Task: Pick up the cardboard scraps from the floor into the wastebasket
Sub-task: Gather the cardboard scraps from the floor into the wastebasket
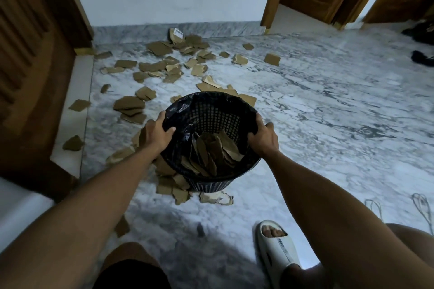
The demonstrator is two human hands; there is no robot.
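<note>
**Q:** Holding the wastebasket [211, 141] as shown, what do your hands have hold of?

**A:** Your left hand [157, 133] curls over the rim on its left side, fingers hooked inside against the dark liner. Your right hand [262, 136] grips the opposite rim the same way. Neither hand carries a scrap. The basket is tilted with its mouth toward you; whether its base is on the floor [328, 112] or lifted off it cannot be told.

**Q:** How much of the job is done?

**A:** Judged from this view, only a small part. A bundle of collected scraps [211, 152] sits in the bottom of the basket, well short of filling it.

**Q:** What is left?

**A:** Most of it. Loose cardboard scraps [164, 63] lie scattered from the wall edge of the floor down toward the basket, thickest near the far-left corner by the wooden door [30, 65]. More pieces lie just beside and under the basket's base [173, 185], and a few lie near your knee. Your slipper [274, 246] stands clear of them.
</note>
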